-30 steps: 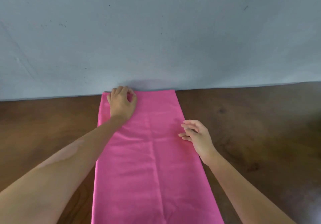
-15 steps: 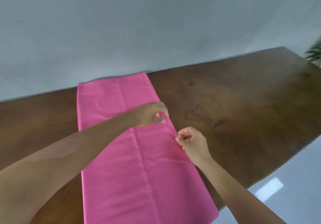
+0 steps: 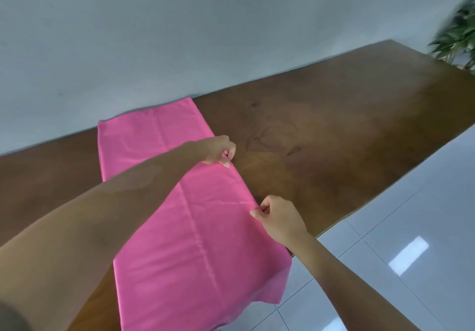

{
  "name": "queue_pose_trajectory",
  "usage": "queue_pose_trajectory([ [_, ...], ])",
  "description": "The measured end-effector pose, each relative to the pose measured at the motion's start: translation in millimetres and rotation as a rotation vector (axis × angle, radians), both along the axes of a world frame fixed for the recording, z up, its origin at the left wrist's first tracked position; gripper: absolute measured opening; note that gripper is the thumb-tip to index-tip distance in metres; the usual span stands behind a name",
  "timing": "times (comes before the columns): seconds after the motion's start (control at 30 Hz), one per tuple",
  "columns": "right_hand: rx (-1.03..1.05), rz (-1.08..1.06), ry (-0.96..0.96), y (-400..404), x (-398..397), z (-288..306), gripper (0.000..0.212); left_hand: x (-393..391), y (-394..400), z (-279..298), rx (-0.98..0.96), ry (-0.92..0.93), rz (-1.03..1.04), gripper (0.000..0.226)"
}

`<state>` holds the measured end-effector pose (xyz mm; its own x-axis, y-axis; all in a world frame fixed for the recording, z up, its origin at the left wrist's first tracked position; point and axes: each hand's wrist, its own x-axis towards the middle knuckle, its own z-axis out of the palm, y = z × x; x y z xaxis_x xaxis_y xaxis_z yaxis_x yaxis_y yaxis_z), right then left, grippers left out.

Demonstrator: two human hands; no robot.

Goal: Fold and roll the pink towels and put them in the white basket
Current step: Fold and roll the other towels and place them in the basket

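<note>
— How are the arms placed?

— Both reach out over the pink towel [image 3: 180,222]. The left arm crosses the towel on a slant from its left edge, and the left hand [image 3: 218,152] ends at the towel's right edge, about halfway toward the far end. The right arm comes in from the towel's right side, and the right hand [image 3: 276,217] sits on that same right edge, nearer the person than the left hand.

— What is the towel like?

— A long, narrow strip of smooth, thin pink cloth, lying flat on the wooden table [image 3: 334,130]. One crease runs down its length and a fainter one crosses it level with the right hand. Its far end lies against the grey wall [image 3: 180,22]; its near end hangs off the table's front edge over the pale glossy floor tiles [image 3: 398,240]. The table is dark brown with visible grain and a knot to the right of the towel.

— And the fingers?

— The left hand's fingers are curled and pinch the towel's right edge between thumb and fingertips. The right hand's fingers are curled too, thumb against forefinger, pinching the same edge, which lifts slightly there.

— Anything else?

— A blurred green plant [image 3: 457,35] stands beyond the table's far right corner, well apart from the towel.
</note>
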<state>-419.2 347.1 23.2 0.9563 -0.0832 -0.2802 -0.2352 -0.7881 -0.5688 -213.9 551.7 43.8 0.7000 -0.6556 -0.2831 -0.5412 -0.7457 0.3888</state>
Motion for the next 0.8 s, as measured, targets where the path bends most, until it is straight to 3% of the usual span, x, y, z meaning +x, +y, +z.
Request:
queue_pose_trajectory([
  [0.23, 0.005, 0.074, -0.049, -26, -52, -7, 0.044, -10, 2, 7, 0.078, -0.096, 0.076, 0.019],
  [0.53, 0.232, 0.03, -0.18, -50, -112, -20, 0.042, -37, 27, 29, 0.08, -0.184, 0.177, 0.032],
  [0.8, 0.169, -0.042, -0.293, -46, -151, -30, 0.047, -54, 52, 53, 0.069, -0.219, 0.193, 0.031],
])
